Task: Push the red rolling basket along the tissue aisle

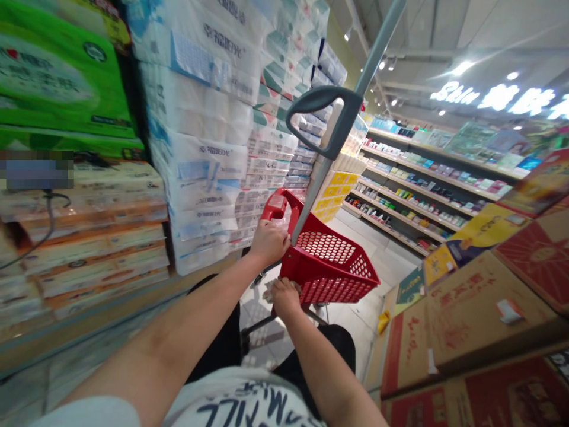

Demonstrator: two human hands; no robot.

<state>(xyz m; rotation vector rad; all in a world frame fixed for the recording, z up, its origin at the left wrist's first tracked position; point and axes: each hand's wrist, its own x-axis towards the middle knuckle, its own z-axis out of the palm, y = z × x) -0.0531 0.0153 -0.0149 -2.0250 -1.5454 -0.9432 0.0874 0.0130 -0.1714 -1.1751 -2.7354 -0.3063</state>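
A red shopping cart (pixel 335 279) with perforated basket walls stands tilted in front of my legs. My left hand (pixel 269 242) is closed around the red frame at the basket's near end, beside the foot of the grey pole (pixel 313 198). Lower down, my right hand (pixel 287 298) is closed on a crumpled pale cloth (pixel 269 290), against the near red wall. Part of the cloth is hidden under the fingers. Up along the pole sits a dark grey loop handle (pixel 326 118), which neither hand touches. Nothing shows inside the basket where I can see.
Stacked white tissue packs (pixel 208 172) rise close on the left, with green packs (pixel 62 83) nearer me. Cardboard boxes (pixel 484 302) crowd the right side. Stocked shelves (pixel 418 178) stand at the back beyond the tiled floor (pixel 386 261).
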